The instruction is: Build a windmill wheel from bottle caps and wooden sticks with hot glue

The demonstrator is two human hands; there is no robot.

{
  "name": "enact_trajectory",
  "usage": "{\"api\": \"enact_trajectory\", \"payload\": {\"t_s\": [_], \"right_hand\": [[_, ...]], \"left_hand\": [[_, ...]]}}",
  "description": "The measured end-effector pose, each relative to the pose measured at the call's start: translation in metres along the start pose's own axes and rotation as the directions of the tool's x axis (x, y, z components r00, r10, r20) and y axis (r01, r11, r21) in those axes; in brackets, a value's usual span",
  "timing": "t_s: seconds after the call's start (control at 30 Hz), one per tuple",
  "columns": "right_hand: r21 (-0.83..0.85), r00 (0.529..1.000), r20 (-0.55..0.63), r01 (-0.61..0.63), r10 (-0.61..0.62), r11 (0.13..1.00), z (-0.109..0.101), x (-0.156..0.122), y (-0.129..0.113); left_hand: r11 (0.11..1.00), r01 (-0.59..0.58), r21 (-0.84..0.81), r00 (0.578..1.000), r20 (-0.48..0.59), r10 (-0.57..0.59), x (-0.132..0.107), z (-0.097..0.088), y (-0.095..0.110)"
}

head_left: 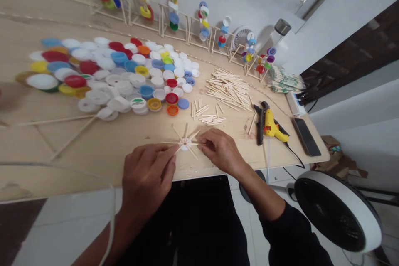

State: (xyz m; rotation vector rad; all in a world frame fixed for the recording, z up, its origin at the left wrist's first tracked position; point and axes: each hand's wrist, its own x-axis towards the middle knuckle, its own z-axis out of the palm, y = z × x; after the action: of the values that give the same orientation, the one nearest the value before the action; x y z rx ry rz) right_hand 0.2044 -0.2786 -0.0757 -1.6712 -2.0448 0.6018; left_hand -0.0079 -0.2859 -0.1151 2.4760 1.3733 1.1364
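A star of short wooden sticks [179, 132] radiates from a small white cap or disc [184, 147] on the table near its front edge. My left hand [148, 170] lies at its left side, index finger and thumb against a stick close to the centre. On the opposite side, my right hand [220, 149] pinches the outer end of a right-pointing stick. Just behind the star lie several short cut sticks [212, 118]. A yellow glue gun [274, 126] stands to the right of my right hand, beside a black-handled tool [260, 124].
Many coloured bottle caps [124, 79] cover the table's left half. Behind them stand several stick frames [174, 20] bearing caps. A stick pile [229, 87], a phone [306, 136] and a power strip [295, 104] occupy the right. A white cable [77, 170] crosses the left; a fan [338, 212] stands at lower right.
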Motion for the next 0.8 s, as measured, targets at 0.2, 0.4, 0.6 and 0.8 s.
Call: {"api": "enact_trajectory", "payload": {"t_s": [0.2,0.4,0.6,0.8], "right_hand": [[0.016,1.0,-0.005,0.008,-0.008,1.0,-0.0046,-0.0065,0.0008],[0.04,0.999,-0.026,0.024,-0.023,0.999,-0.0021,-0.007,0.0033],[0.043,0.999,-0.029,0.02,-0.018,0.999,-0.0011,-0.0046,0.0044],[0.056,0.999,-0.03,0.023,-0.022,0.998,0.0002,-0.0038,0.0053]], "left_hand": [[0.983,-0.119,0.137,0.99,0.088,0.107,0.001,0.0001,0.0047],[0.969,-0.158,0.189,0.981,0.142,0.132,0.0012,0.0023,0.0044],[0.976,-0.122,0.183,0.989,0.109,0.103,0.0021,0.0027,0.0074],[0.983,-0.097,0.155,0.988,0.138,0.075,0.0007,0.0045,0.0064]]}}
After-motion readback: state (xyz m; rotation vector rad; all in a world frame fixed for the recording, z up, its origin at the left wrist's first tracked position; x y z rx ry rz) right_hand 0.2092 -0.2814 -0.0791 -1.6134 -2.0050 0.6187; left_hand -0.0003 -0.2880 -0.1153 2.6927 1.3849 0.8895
